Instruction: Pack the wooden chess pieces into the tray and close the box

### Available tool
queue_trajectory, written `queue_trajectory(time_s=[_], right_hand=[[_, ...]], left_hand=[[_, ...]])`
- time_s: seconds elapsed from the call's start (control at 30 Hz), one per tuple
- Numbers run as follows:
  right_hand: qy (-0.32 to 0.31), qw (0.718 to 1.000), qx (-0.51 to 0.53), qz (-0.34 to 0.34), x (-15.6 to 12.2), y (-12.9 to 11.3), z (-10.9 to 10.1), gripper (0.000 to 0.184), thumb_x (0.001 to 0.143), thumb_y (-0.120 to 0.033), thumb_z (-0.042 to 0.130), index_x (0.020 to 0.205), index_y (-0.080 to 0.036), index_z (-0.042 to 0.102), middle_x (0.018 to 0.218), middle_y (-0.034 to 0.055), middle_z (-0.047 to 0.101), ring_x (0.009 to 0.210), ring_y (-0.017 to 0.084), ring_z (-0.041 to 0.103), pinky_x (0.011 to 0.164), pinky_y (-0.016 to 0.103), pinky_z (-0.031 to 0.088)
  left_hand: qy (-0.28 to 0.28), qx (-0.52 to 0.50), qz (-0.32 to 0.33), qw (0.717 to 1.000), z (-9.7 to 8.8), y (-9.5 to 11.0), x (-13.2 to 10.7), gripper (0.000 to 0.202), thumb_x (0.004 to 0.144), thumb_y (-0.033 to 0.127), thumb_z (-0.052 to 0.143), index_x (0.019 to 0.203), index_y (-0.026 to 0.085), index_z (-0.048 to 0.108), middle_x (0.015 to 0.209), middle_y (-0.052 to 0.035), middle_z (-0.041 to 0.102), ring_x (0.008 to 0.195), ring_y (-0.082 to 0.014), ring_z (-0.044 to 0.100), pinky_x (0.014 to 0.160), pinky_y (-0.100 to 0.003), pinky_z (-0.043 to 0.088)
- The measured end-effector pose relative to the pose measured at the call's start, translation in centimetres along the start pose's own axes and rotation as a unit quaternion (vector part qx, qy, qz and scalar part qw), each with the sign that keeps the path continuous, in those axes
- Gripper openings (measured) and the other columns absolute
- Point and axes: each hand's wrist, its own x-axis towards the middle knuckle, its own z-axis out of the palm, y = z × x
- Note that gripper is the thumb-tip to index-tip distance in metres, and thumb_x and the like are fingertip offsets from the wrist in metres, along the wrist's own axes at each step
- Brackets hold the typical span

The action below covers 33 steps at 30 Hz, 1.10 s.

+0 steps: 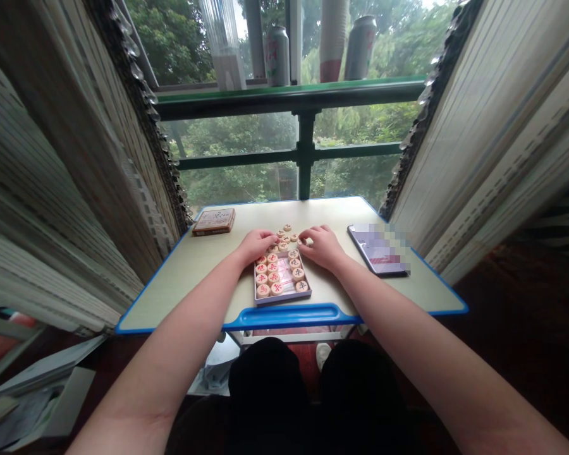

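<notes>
A shallow white box on the table holds round wooden xiangqi pieces, red-marked ones in two columns at the left and dark-marked ones down the right side. Its middle strip shows the bare bottom. Behind the box, several loose pieces lie on the tabletop. My left hand is at the box's far left corner, fingers closed at a piece partly hidden by them. At the far right corner, my right hand pinches a piece between thumb and fingers.
The pale table has a blue rim and a blue front groove. A brown flat box lies back left; a phone or tablet lies right. Cans and cups stand on the window ledge. Curtains hang on both sides.
</notes>
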Motion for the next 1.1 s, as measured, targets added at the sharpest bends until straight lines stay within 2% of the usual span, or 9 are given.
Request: queue_trajectory(time_s=[0.2, 0.37, 0.57, 0.67, 0.77, 0.9, 1.1], right_hand=[[0.041, 0.995, 0.058, -0.065, -0.3, -0.6, -0.6, 0.014, 0.076, -0.026, 0.059, 0.085, -0.019, 0.067, 0.090, 0.0064, 0.065, 0.089, 0.021, 0.050, 0.088, 0.033, 0.039], [0.028, 0.993, 0.096, -0.064, -0.4, -0.8, -0.8, 0.013, 0.076, -0.024, 0.058, 0.085, -0.018, 0.065, 0.089, 0.0057, 0.065, 0.086, 0.020, 0.053, 0.082, 0.031, 0.042], [0.029, 0.989, 0.125, -0.071, -0.5, -0.8, -1.1, 0.014, 0.076, -0.024, 0.058, 0.088, -0.018, 0.063, 0.086, 0.0044, 0.065, 0.080, 0.017, 0.057, 0.076, 0.029, 0.043], [0.030, 0.986, 0.137, -0.086, -1.0, -0.9, -1.5, 0.014, 0.076, -0.024, 0.057, 0.087, -0.019, 0.063, 0.086, 0.0041, 0.064, 0.079, 0.016, 0.057, 0.074, 0.028, 0.043], [0.019, 0.986, 0.137, -0.089, -1.5, -0.9, -2.0, 0.015, 0.074, -0.023, 0.058, 0.087, -0.018, 0.063, 0.085, 0.0039, 0.063, 0.077, 0.015, 0.056, 0.071, 0.027, 0.043], [0.007, 0.986, 0.139, -0.092, -1.7, -0.8, -2.2, 0.013, 0.074, -0.023, 0.057, 0.085, -0.018, 0.062, 0.085, 0.0041, 0.063, 0.076, 0.015, 0.056, 0.070, 0.026, 0.042], [0.007, 0.987, 0.144, -0.077, -1.6, -0.7, -2.2, 0.013, 0.076, -0.025, 0.055, 0.084, -0.018, 0.062, 0.085, 0.0045, 0.063, 0.074, 0.015, 0.056, 0.070, 0.027, 0.043]], left_hand=[[-0.021, -0.058, 0.000, 0.998, -0.5, -0.1, 0.1, 0.028, 0.066, 0.040, 0.064, 0.075, 0.014, 0.071, 0.085, -0.0076, 0.071, 0.080, -0.0172, 0.060, 0.075, -0.028, 0.044], [-0.031, -0.094, -0.028, 0.995, -0.6, -0.1, 0.1, 0.033, 0.064, 0.045, 0.067, 0.075, 0.014, 0.070, 0.086, -0.0083, 0.070, 0.077, -0.0170, 0.060, 0.075, -0.030, 0.045], [-0.102, -0.089, -0.052, 0.989, -0.5, 0.9, -0.7, 0.040, 0.062, 0.047, 0.071, 0.086, 0.014, 0.071, 0.089, -0.0086, 0.070, 0.080, -0.0187, 0.062, 0.073, -0.031, 0.046], [-0.106, -0.068, -0.045, 0.991, -0.7, 0.9, -0.8, 0.039, 0.063, 0.047, 0.070, 0.086, 0.015, 0.071, 0.091, -0.0088, 0.070, 0.084, -0.0198, 0.061, 0.075, -0.031, 0.046], [-0.118, -0.053, -0.030, 0.991, -1.2, 0.8, -0.6, 0.030, 0.063, 0.039, 0.069, 0.081, 0.016, 0.072, 0.094, -0.0090, 0.070, 0.093, -0.0218, 0.060, 0.083, -0.033, 0.045], [-0.178, -0.083, -0.002, 0.980, -2.7, 1.0, -0.7, 0.012, 0.060, 0.023, 0.062, 0.068, 0.017, 0.070, 0.104, -0.0083, 0.068, 0.108, -0.0237, 0.056, 0.097, -0.034, 0.039], [-0.285, -0.082, -0.031, 0.954, -5.3, 1.4, -1.4, 0.029, 0.056, 0.018, 0.067, 0.084, 0.022, 0.073, 0.122, -0.0061, 0.062, 0.123, -0.0248, 0.047, 0.103, -0.034, 0.035]])
